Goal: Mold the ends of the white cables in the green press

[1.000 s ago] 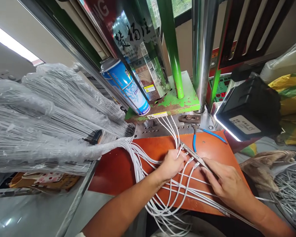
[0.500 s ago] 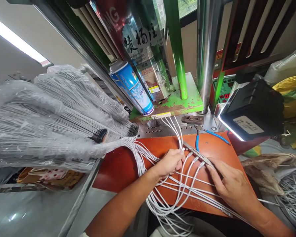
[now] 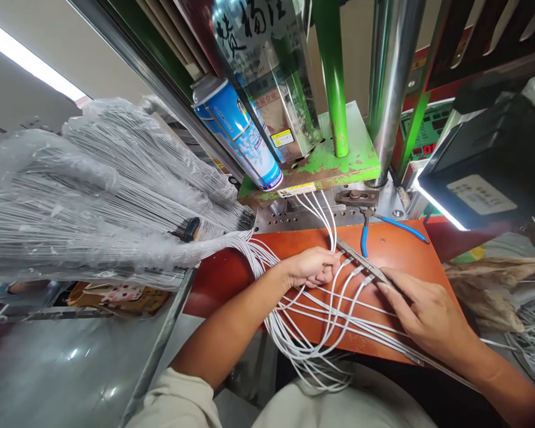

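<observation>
A narrow metal bar (image 3: 355, 255) lies slantwise above the orange-brown work board, with several white cables (image 3: 353, 297) plugged along its near side by their connector ends. My right hand (image 3: 428, 303) grips the bar's near right end between thumb and fingers. At its far left end, my left hand (image 3: 311, 267) is closed in a pinch around a white cable's end; the connector is mostly hidden by the fingers. Other white cables run from under the green press plate (image 3: 352, 169) down to the bar's far end. Blue-handled pliers (image 3: 364, 238) rest just beyond the bar.
A blue spray can (image 3: 241, 137) stands on the press plate. Plastic-wrapped cable bundles (image 3: 93, 220) fill the left side, their loose ends (image 3: 289, 351) looping over the orange-brown board (image 3: 223, 288). A lit black lamp (image 3: 485, 172) and a sack (image 3: 485, 291) are on the right.
The camera view has shifted, so the press and board sit higher and slightly rightward. Both hands keep their places on the bar and cable, with little visible movement relative to them.
</observation>
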The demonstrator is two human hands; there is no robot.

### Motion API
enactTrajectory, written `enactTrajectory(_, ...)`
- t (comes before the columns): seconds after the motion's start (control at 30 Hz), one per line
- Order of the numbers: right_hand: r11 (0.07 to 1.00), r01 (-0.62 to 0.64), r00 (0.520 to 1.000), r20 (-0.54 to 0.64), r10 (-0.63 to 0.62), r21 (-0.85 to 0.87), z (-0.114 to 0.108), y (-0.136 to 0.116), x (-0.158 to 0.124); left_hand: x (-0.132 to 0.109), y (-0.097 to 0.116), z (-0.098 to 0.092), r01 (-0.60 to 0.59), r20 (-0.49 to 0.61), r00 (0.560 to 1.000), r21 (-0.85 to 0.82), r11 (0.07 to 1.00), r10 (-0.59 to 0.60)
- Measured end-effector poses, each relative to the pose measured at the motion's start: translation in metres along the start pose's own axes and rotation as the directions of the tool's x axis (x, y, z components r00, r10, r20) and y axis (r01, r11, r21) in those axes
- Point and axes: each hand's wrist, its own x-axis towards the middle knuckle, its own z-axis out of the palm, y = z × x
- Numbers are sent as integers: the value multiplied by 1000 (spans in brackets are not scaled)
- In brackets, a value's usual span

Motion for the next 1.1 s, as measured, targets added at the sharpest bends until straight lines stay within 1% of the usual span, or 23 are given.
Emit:
enactTrajectory(0.07, 999, 39, 998, 40, -39, 13, -1, 1, 0, 0, 1, 1, -23, -48, 999, 46, 999, 25)
enactTrajectory(0.1, 999, 50, 997, 53, -51, 15, -1, 1, 0, -1, 0, 3, -52, -88, 994, 116, 992, 62)
enactTrajectory(0.13, 999, 51, 997, 54, -52, 10, 0, 1, -1, -3, 0, 7, -87, -136, 983, 230, 969, 120)
enactTrajectory(0.17, 999, 41, 998, 42, -41, -5, 2, 0, -1, -7, -1, 13, -117, -202, 958, 380, 918, 205)
enactTrajectory(0.2, 999, 21, 1000, 24, -20, -30, 4, -1, -1, -12, -2, 21, -123, -282, 905, 544, 830, 319)
enactTrajectory(0.23, 998, -3, 1000, 1, 3, -66, 6, -3, -2, -18, -4, 29, -93, -351, 821, 697, 711, 451)
enactTrajectory(0.27, 994, -23, 1000, -21, 21, -106, 7, -4, -2, -24, -5, 39, -32, -383, 720, 815, 578, 579)
enactTrajectory(0.3, 989, -35, 999, -34, 30, -142, 9, -5, -3, -30, -8, 49, 44, -379, 629, 889, 456, 679)
enactTrajectory(0.33, 985, -36, 999, -41, 29, -170, 10, -6, -3, -33, -11, 57, 111, -354, 574, 927, 359, 738)
enactTrajectory(0.37, 981, -27, 999, -41, 20, -190, 11, -7, -3, -36, -13, 64, 151, -317, 576, 947, 282, 754)
enactTrajectory(0.43, 978, 3, 999, -37, -11, -211, 11, -7, -3, -34, -18, 73, 148, -232, 660, 973, 179, 714)
enactTrajectory(0.47, 976, 21, 999, -27, -27, -215, 10, -7, -3, -31, -20, 75, 129, -200, 694, 980, 153, 692)
enactTrajectory(0.5, 975, 37, 999, -14, -41, -217, 10, -7, -3, -28, -21, 75, 107, -173, 714, 985, 139, 678)
enactTrajectory(0.53, 974, 51, 999, 1, -52, -219, 10, -8, -3, -25, -22, 75, 86, -152, 722, 988, 130, 675)
enactTrajectory(0.6, 971, 55, 998, 14, -53, -234, 10, -8, -2, -23, -24, 74, 67, -133, 716, 990, 122, 686)
enactTrajectory(0.67, 966, 31, 999, -8, -34, -257, 10, -9, -1, -25, -27, 76, 85, -149, 707, 988, 126, 691)
enactTrajectory(0.77, 970, 12, 999, -32, -21, -242, 10, -10, 0, -30, -32, 78, 89, -168, 715, 985, 150, 679)
enactTrajectory(0.83, 978, 19, 1000, -13, -22, -207, 10, -10, 0, -30, -33, 76, 66, -166, 738, 982, 175, 654)
enactTrajectory(0.93, 984, 14, 1000, 21, -11, -179, 8, -9, -1, -29, -29, 67, 17, -147, 795, 975, 221, 589)
enactTrajectory(1.0, 984, 10, 1000, 22, -6, -176, 8, -10, -1, -30, -25, 60, -20, -141, 814, 963, 270, 563)
enactTrajectory(1.03, 984, 10, 1000, 21, -6, -179, 7, -11, 0, -30, -23, 58, -36, -142, 811, 956, 290, 567)
enactTrajectory(1.1, 980, 29, 999, 26, -25, -197, 6, -13, 3, -28, -23, 55, -54, -148, 781, 952, 302, 607)
